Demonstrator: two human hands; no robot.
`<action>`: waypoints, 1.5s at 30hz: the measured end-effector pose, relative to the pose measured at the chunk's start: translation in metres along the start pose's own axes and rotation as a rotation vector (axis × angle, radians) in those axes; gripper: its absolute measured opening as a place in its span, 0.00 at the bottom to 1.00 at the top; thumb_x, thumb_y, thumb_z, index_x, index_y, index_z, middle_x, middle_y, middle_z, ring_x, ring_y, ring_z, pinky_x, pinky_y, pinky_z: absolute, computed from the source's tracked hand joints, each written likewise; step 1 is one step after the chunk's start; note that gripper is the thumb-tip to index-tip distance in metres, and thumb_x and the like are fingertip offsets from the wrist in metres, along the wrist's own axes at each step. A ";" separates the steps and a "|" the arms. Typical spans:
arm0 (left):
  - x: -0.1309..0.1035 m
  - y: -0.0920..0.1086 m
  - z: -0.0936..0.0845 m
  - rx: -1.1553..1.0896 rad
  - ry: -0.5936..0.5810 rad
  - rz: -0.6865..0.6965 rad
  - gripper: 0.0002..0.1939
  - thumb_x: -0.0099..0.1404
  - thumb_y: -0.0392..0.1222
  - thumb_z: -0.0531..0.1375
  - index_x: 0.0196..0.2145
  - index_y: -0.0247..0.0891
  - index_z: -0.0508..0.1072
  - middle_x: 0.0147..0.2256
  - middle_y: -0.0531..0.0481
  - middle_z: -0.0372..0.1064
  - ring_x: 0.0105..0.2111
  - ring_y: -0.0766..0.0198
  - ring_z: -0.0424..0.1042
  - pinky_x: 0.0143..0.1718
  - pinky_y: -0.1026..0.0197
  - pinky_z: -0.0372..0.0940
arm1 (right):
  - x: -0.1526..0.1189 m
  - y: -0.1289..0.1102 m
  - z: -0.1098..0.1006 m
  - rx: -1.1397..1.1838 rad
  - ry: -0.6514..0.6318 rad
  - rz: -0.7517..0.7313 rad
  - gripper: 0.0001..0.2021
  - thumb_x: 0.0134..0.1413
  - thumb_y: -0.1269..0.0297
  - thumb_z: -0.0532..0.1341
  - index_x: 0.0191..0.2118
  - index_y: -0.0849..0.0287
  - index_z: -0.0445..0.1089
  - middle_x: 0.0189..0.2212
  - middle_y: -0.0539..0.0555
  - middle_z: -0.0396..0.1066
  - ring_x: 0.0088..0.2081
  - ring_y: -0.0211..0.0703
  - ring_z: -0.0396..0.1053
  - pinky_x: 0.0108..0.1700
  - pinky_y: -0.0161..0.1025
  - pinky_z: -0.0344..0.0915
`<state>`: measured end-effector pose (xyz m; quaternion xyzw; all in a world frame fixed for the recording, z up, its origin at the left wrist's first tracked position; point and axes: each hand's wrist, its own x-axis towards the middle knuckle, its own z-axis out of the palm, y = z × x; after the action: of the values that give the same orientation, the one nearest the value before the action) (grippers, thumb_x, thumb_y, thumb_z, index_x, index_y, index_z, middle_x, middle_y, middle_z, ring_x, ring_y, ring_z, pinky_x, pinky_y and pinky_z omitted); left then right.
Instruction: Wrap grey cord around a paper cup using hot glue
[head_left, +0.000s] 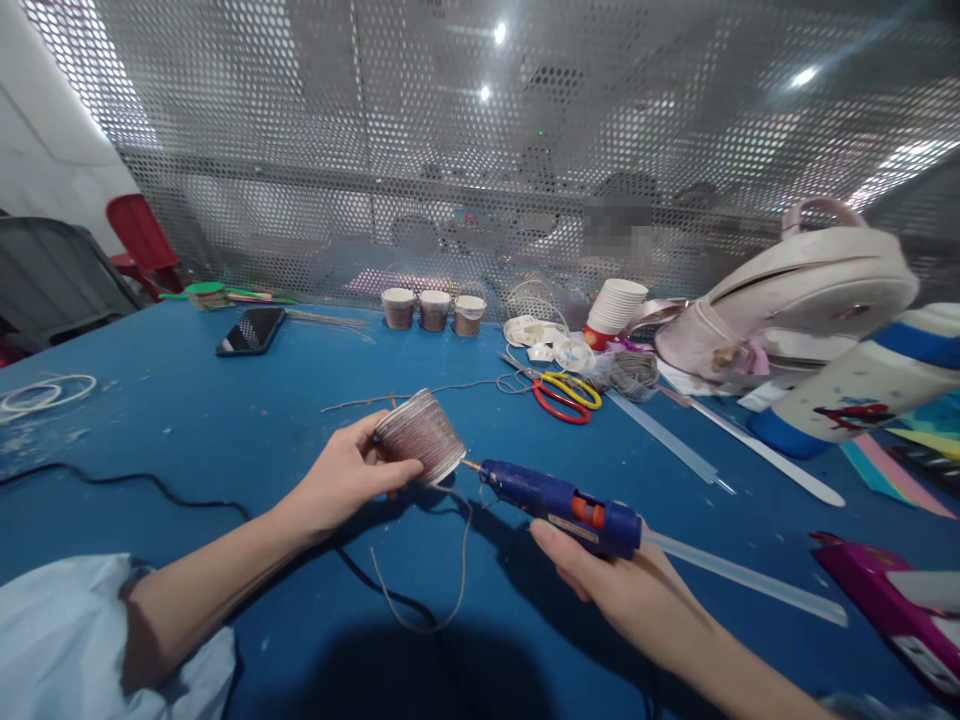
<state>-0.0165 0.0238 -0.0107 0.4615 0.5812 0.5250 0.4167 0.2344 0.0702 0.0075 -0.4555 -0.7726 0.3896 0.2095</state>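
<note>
My left hand [358, 465] is closed around a small paper cup [421, 436] wound with grey-brown cord, tilted on its side above the table. From its rim a loose grey string [466, 540] curls down onto the blue surface. In my right hand [622, 590] is a blue hot glue gun [555, 500] with a long clear glue stick sticking out of its back. The gun's metal nozzle points left and meets, or nearly meets, the rim of the cup. My right fingers are partly hidden under the gun's body.
Scissors [568, 397] and a grey yarn ball [634, 374] lie beyond the glue gun. Three cord-wrapped cups [434, 310] stand at the back by a stack of paper cups [616, 308]. A phone [252, 331] is left; a bag [795, 290] and bottle [862, 385] are right. A black cable [172, 500] crosses the table.
</note>
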 end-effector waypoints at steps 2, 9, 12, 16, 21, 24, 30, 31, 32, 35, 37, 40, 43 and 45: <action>0.000 0.001 0.000 -0.004 -0.005 -0.008 0.15 0.51 0.41 0.66 0.35 0.36 0.69 0.22 0.57 0.66 0.21 0.69 0.65 0.24 0.66 0.61 | 0.001 -0.002 -0.002 -0.003 0.002 -0.004 0.22 0.51 0.48 0.57 0.16 0.57 0.59 0.12 0.46 0.55 0.16 0.35 0.56 0.19 0.33 0.54; 0.002 -0.001 0.001 0.056 0.048 -0.029 0.18 0.51 0.45 0.66 0.37 0.35 0.69 0.21 0.57 0.66 0.20 0.68 0.65 0.22 0.66 0.61 | 0.028 0.014 -0.009 -0.129 0.033 0.000 0.22 0.57 0.46 0.52 0.26 0.59 0.68 0.19 0.49 0.67 0.24 0.40 0.65 0.27 0.35 0.60; 0.003 -0.005 0.001 0.106 0.061 -0.030 0.18 0.51 0.46 0.66 0.37 0.35 0.69 0.20 0.57 0.66 0.19 0.68 0.65 0.22 0.65 0.61 | 0.046 0.026 -0.006 -0.304 0.110 -0.096 0.20 0.56 0.47 0.53 0.34 0.59 0.72 0.30 0.54 0.72 0.35 0.47 0.69 0.37 0.40 0.63; 0.003 -0.005 0.001 0.168 0.095 -0.015 0.16 0.51 0.46 0.65 0.34 0.36 0.69 0.18 0.58 0.65 0.18 0.68 0.65 0.21 0.66 0.61 | 0.057 0.028 -0.009 -0.377 0.060 -0.069 0.20 0.58 0.50 0.50 0.40 0.57 0.73 0.36 0.55 0.74 0.40 0.50 0.70 0.43 0.43 0.63; 0.003 -0.003 0.000 0.176 0.103 0.015 0.14 0.52 0.46 0.65 0.33 0.36 0.68 0.18 0.58 0.65 0.18 0.69 0.64 0.21 0.67 0.60 | 0.035 0.025 -0.031 -0.583 0.059 -0.054 0.18 0.55 0.48 0.54 0.33 0.56 0.72 0.32 0.55 0.75 0.36 0.51 0.71 0.38 0.42 0.63; 0.002 -0.002 0.002 0.155 0.123 0.014 0.14 0.52 0.45 0.65 0.33 0.36 0.67 0.18 0.58 0.65 0.19 0.69 0.64 0.20 0.67 0.60 | 0.009 0.017 -0.037 -0.737 0.198 -0.062 0.18 0.53 0.48 0.56 0.22 0.56 0.66 0.23 0.53 0.71 0.27 0.48 0.68 0.30 0.41 0.60; -0.002 0.001 0.008 0.162 0.133 0.019 0.15 0.50 0.45 0.65 0.32 0.36 0.66 0.19 0.58 0.65 0.18 0.69 0.64 0.19 0.67 0.58 | 0.008 -0.014 0.010 -0.290 -0.040 -0.356 0.04 0.55 0.63 0.58 0.32 0.56 0.66 0.30 0.52 0.71 0.32 0.40 0.67 0.36 0.37 0.63; -0.003 0.002 0.008 0.161 0.135 0.023 0.15 0.50 0.45 0.65 0.32 0.36 0.66 0.19 0.58 0.65 0.18 0.69 0.64 0.19 0.67 0.58 | 0.017 -0.016 0.020 -0.229 -0.022 -0.343 0.05 0.53 0.65 0.59 0.36 0.57 0.66 0.36 0.54 0.71 0.37 0.42 0.68 0.40 0.39 0.63; -0.003 0.002 0.009 0.163 0.140 0.025 0.15 0.50 0.45 0.65 0.32 0.36 0.66 0.19 0.58 0.65 0.19 0.69 0.64 0.19 0.67 0.58 | 0.026 -0.016 0.030 -0.162 -0.004 -0.315 0.09 0.52 0.65 0.60 0.40 0.57 0.66 0.40 0.55 0.71 0.41 0.44 0.68 0.43 0.41 0.63; -0.004 0.003 0.009 0.178 0.159 0.033 0.14 0.49 0.45 0.64 0.30 0.36 0.65 0.19 0.58 0.63 0.19 0.68 0.64 0.20 0.66 0.58 | 0.049 -0.011 0.050 0.113 -0.095 -0.161 0.11 0.49 0.64 0.61 0.41 0.60 0.66 0.37 0.55 0.71 0.39 0.43 0.69 0.42 0.41 0.65; -0.004 0.003 0.009 0.189 0.165 0.041 0.14 0.49 0.45 0.64 0.29 0.36 0.65 0.19 0.59 0.63 0.19 0.69 0.64 0.20 0.66 0.58 | 0.055 -0.008 0.055 0.284 -0.180 -0.067 0.10 0.49 0.64 0.61 0.38 0.61 0.66 0.30 0.52 0.70 0.31 0.39 0.69 0.35 0.38 0.65; -0.004 0.005 0.010 0.195 0.167 0.033 0.14 0.49 0.45 0.64 0.28 0.37 0.64 0.19 0.59 0.62 0.19 0.69 0.64 0.20 0.66 0.58 | 0.052 -0.010 0.056 0.385 -0.226 -0.016 0.08 0.49 0.63 0.61 0.35 0.61 0.66 0.24 0.47 0.65 0.22 0.33 0.62 0.27 0.34 0.59; -0.006 0.007 0.012 0.194 0.158 0.005 0.14 0.48 0.45 0.65 0.27 0.37 0.64 0.19 0.59 0.62 0.19 0.68 0.64 0.20 0.66 0.58 | 0.045 -0.015 0.052 0.299 -0.174 -0.080 0.06 0.50 0.63 0.59 0.29 0.61 0.67 0.22 0.46 0.62 0.22 0.32 0.58 0.26 0.33 0.55; -0.008 0.008 0.014 0.193 0.143 -0.011 0.13 0.49 0.44 0.64 0.28 0.37 0.65 0.19 0.59 0.63 0.19 0.69 0.64 0.20 0.66 0.58 | 0.041 -0.018 0.050 0.215 -0.110 -0.149 0.07 0.52 0.64 0.58 0.28 0.61 0.68 0.21 0.46 0.62 0.24 0.33 0.58 0.26 0.33 0.54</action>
<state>-0.0006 0.0197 -0.0038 0.4576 0.6596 0.4960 0.3309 0.1702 0.0806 -0.0103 -0.3498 -0.7684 0.4777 0.2429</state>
